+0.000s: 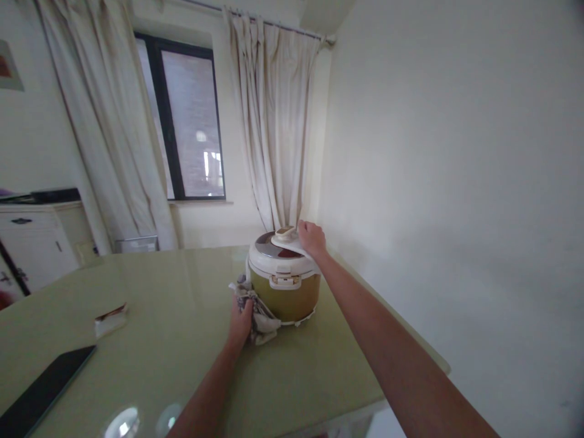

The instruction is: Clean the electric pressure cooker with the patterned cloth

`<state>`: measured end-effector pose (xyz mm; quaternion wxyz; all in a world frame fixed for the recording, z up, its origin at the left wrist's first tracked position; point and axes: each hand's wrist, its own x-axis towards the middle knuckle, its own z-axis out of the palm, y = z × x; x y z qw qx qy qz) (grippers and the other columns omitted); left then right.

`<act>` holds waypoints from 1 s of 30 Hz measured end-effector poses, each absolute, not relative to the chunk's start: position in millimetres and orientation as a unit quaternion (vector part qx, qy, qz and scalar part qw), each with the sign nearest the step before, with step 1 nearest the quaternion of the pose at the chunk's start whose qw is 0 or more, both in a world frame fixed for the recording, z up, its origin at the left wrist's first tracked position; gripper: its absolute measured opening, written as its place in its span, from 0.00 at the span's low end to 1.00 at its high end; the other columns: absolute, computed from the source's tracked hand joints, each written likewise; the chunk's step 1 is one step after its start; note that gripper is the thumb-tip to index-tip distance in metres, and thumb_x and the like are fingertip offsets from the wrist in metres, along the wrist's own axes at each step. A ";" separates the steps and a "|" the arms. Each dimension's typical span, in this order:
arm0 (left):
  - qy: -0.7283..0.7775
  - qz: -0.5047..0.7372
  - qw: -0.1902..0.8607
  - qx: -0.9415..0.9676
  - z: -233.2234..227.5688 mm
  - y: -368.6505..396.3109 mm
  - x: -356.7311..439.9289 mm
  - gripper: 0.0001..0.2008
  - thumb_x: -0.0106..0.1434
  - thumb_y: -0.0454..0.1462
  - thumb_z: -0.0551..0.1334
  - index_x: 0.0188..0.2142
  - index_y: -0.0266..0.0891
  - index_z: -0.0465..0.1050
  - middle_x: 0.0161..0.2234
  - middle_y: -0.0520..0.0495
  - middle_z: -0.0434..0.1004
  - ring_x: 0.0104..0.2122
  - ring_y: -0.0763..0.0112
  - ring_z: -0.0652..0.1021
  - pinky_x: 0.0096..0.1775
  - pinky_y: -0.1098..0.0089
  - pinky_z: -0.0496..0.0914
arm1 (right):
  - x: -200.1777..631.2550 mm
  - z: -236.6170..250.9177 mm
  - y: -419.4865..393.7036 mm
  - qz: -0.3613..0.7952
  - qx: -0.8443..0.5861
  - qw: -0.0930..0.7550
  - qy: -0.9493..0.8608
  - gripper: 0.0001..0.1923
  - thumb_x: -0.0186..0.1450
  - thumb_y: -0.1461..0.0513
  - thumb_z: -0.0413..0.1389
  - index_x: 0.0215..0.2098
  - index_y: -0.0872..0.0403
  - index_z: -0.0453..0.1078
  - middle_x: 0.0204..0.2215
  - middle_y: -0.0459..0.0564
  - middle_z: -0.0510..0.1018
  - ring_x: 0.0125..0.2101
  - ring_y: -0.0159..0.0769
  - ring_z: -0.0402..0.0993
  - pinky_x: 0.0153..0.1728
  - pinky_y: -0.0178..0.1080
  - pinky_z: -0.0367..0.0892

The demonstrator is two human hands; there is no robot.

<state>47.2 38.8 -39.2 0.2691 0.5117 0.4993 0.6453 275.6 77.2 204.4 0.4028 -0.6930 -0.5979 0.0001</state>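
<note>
Our rice cooker [283, 281] sits at the surface's [182, 340] far end. Right hand [312, 238] grip clamps its lid handle [292, 240], left hand [240, 322] pinches the rag [261, 316] against its side; we'd steady it, wiping gently.

from where i watch, i can't read any text, brand, number or sign in this view. the rice cooker [283, 281] at the centre of the frame has a latch plate on its front and a handle on its lid, but any marks there are too small and blurred to make out. the picture on the wall [9, 67] at the upper left edge shows only colour patches, and the small packet [111, 319] at lower left on the bench [173, 340] carries nothing i can read.
</note>
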 end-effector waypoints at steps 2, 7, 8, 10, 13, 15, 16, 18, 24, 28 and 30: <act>0.516 0.636 0.220 0.530 -53.1 21.1 60.4 0.28 0.63 0.44 0.60 0.62 0.41 0.68 0.56 0.39 0.76 0.60 0.51 0.74 0.65 0.47 0.65 | 278.5 202.8 80.8 0.003 -0.697 0.421 -0.580 0.28 0.78 0.50 0.42 0.44 0.55 0.81 0.44 0.61 0.85 0.47 0.48 0.80 0.50 0.44 0.68; 0.497 0.552 0.048 0.668 -51.2 -18.1 77.9 0.36 0.59 0.39 0.66 0.67 0.40 0.64 0.61 0.35 0.68 0.64 0.45 0.68 0.63 0.43 0.67 | 296.4 195.0 96.9 0.129 -0.672 0.531 -0.499 0.22 0.72 0.51 0.51 0.32 0.55 0.80 0.39 0.61 0.84 0.48 0.50 0.79 0.54 0.47 0.67; 0.488 0.533 0.019 0.691 -48.8 -23.2 78.0 0.36 0.59 0.38 0.67 0.67 0.41 0.65 0.62 0.35 0.67 0.64 0.44 0.68 0.62 0.43 0.68 | 301.3 192.7 99.3 0.156 -0.660 0.545 -0.492 0.19 0.69 0.51 0.56 0.29 0.54 0.80 0.36 0.58 0.84 0.47 0.49 0.78 0.54 0.47 0.67; 0.459 0.497 -0.037 0.736 -44.7 -30.6 77.0 0.32 0.58 0.36 0.69 0.63 0.44 0.71 0.63 0.35 0.67 0.64 0.44 0.68 0.61 0.46 0.69 | 311.5 187.0 101.3 0.188 -0.635 0.562 -0.495 0.12 0.61 0.53 0.64 0.25 0.52 0.78 0.32 0.52 0.84 0.45 0.46 0.78 0.55 0.45 0.67; 0.395 0.440 -0.103 0.800 -40.4 -38.0 77.4 0.26 0.56 0.33 0.70 0.55 0.48 0.78 0.65 0.38 0.69 0.64 0.46 0.70 0.60 0.49 0.70 | 326.7 174.8 97.3 0.224 -0.585 0.606 -0.490 0.08 0.54 0.55 0.67 0.27 0.50 0.79 0.32 0.46 0.84 0.43 0.42 0.78 0.54 0.43 0.68; 0.354 0.408 -0.123 0.833 -38.5 -41.0 80.0 0.25 0.56 0.33 0.70 0.54 0.50 0.78 0.65 0.41 0.72 0.64 0.48 0.71 0.60 0.49 0.70 | 336.1 163.3 91.8 0.249 -0.547 0.652 -0.463 0.11 0.56 0.52 0.65 0.31 0.50 0.79 0.34 0.47 0.85 0.43 0.42 0.78 0.52 0.43 0.71; 0.341 0.396 -0.127 0.843 -38.2 -41.6 81.4 0.25 0.56 0.33 0.70 0.54 0.50 0.78 0.65 0.42 0.72 0.63 0.49 0.72 0.60 0.49 0.70 | 340.4 156.3 88.9 0.261 -0.529 0.674 -0.445 0.13 0.58 0.50 0.63 0.31 0.50 0.79 0.34 0.49 0.85 0.43 0.42 0.79 0.51 0.44 0.72; 0.343 0.395 -0.130 0.842 -39.0 -41.0 83.6 0.25 0.55 0.32 0.69 0.53 0.51 0.79 0.64 0.43 0.74 0.62 0.50 0.73 0.58 0.50 0.71 | 347.8 140.1 83.3 0.280 -0.501 0.708 -0.413 0.18 0.61 0.46 0.59 0.31 0.51 0.77 0.35 0.51 0.85 0.44 0.43 0.80 0.51 0.45 0.73; 0.409 0.464 -0.122 0.776 -47.9 -32.4 82.3 0.28 0.52 0.30 0.71 0.54 0.46 0.78 0.65 0.37 0.70 0.63 0.44 0.71 0.58 0.48 0.73 | 344.4 80.3 72.2 0.416 -0.410 0.737 -0.339 0.29 0.64 0.38 0.51 0.41 0.49 0.80 0.43 0.48 0.87 0.55 0.46 0.78 0.63 0.51 0.66; 0.434 0.515 -0.054 0.737 -48.7 -27.3 79.5 0.30 0.55 0.31 0.69 0.58 0.44 0.75 0.69 0.35 0.63 0.66 0.43 0.68 0.61 0.46 0.70 | 321.4 54.8 68.0 0.502 -0.325 0.725 -0.340 0.35 0.65 0.34 0.48 0.48 0.48 0.81 0.48 0.48 0.86 0.60 0.47 0.75 0.65 0.50 0.63; 0.447 0.546 -0.006 0.709 -47.2 -23.3 78.4 0.32 0.58 0.33 0.67 0.62 0.44 0.70 0.68 0.36 0.63 0.67 0.44 0.67 0.61 0.45 0.70 | 312.9 51.9 65.6 0.506 -0.316 0.733 -0.327 0.37 0.64 0.32 0.48 0.51 0.47 0.81 0.48 0.48 0.86 0.60 0.48 0.75 0.66 0.50 0.62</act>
